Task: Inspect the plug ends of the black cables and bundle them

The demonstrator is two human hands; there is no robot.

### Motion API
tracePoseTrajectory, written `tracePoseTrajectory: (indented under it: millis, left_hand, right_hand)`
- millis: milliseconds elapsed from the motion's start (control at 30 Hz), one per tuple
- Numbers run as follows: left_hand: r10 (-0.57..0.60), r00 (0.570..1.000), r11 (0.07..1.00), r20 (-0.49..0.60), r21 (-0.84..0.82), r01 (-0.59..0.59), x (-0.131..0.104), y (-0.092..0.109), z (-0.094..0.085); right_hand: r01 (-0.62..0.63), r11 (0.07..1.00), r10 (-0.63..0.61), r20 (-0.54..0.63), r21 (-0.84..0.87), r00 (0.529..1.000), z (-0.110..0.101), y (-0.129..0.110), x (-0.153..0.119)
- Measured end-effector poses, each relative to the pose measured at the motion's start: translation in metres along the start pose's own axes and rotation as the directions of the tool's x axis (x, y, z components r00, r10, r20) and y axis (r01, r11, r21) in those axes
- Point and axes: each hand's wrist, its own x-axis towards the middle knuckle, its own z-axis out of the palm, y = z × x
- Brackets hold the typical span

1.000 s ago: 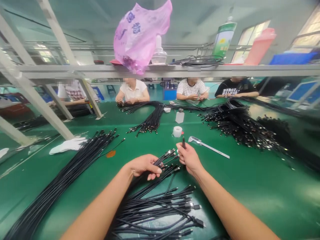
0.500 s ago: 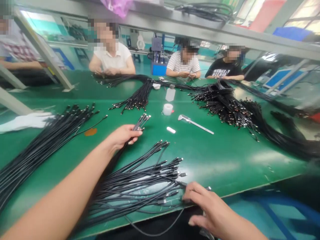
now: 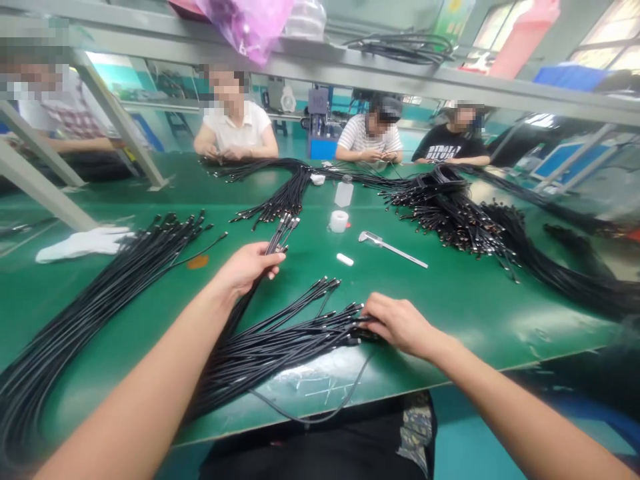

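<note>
My left hand (image 3: 253, 267) is closed round a small bunch of black cables (image 3: 281, 235), their metal connector ends sticking up past the fingers. Lower down, a wide spread of black cables (image 3: 280, 353) lies on the green table (image 3: 425, 307) with its connectors pointing right. At those ends my right hand (image 3: 393, 321) has its fingers closed on black cable ends. One loose cable (image 3: 345, 408) loops over the table's near edge. Another large cable bundle (image 3: 100, 293) curves along the left side, next to a white glove (image 3: 83, 245).
Calipers (image 3: 395, 250), a small white object (image 3: 345, 259), a white roll (image 3: 339, 221) and a clear bottle (image 3: 344, 192) stand or lie mid-table. Cable piles (image 3: 445, 207) cover the far right. Several people sit opposite, below an overhead shelf (image 3: 310, 57).
My right hand has moved up and away from the near edge, closing on cable ends. The spread cables are gathered more tightly. My left hand still grips its bunch; the view has shifted slightly.
</note>
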Motion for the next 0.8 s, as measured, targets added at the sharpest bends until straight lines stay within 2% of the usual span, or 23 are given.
tracePoseTrajectory:
  millis: [133, 200, 267, 333, 400, 500, 600, 667, 800]
  left_hand:
    - [0.010, 0.999, 0.998, 0.041, -0.061, -0.008, -0.015, -0.003, 0.013]
    - [-0.020, 0.995, 0.994, 0.095, -0.102, 0.030, -0.021, -0.006, 0.020]
    - [-0.067, 0.985, 0.987, 0.161, -0.134, 0.089, -0.025, -0.009, 0.026]
    - [-0.100, 0.971, 0.977, 0.218, -0.163, 0.137, -0.027, -0.013, 0.030]
    - [-0.106, 0.963, 0.967, 0.248, -0.200, 0.158, -0.029, -0.017, 0.031]
    - [-0.106, 0.961, 0.951, 0.254, -0.257, 0.173, -0.032, -0.024, 0.032]
    - [-0.111, 0.956, 0.938, 0.270, -0.288, 0.191, -0.037, -0.030, 0.037]
    - [-0.102, 0.949, 0.934, 0.298, -0.301, 0.195, -0.041, -0.032, 0.041]
    - [-0.109, 0.945, 0.934, 0.309, -0.293, 0.204, -0.044, -0.032, 0.046]
  right_hand:
    - [-0.011, 0.972, 0.009, 0.009, 0.236, 1.000, -0.018, 0.012, 0.036]
    - [-0.056, 0.891, 0.111, -0.097, 0.450, 0.989, -0.022, 0.009, 0.055]
    - [-0.062, 0.663, 0.298, -0.188, 0.746, 0.936, -0.019, -0.001, 0.074]
    - [-0.014, 0.352, 0.408, -0.140, 0.936, 0.902, -0.008, -0.015, 0.092]
    - [-0.005, 0.212, 0.400, -0.082, 0.977, 0.913, 0.006, -0.028, 0.106]
    - [-0.001, 0.113, 0.358, -0.040, 0.994, 0.933, 0.024, -0.041, 0.117]
    - [-0.001, -0.016, 0.294, 0.005, 1.000, 0.956, 0.034, -0.047, 0.115]
    - [-0.010, -0.056, 0.247, 0.023, 0.998, 0.969, 0.037, -0.049, 0.112]
    - [-0.027, -0.050, 0.225, 0.038, 0.998, 0.974, 0.038, -0.049, 0.109]
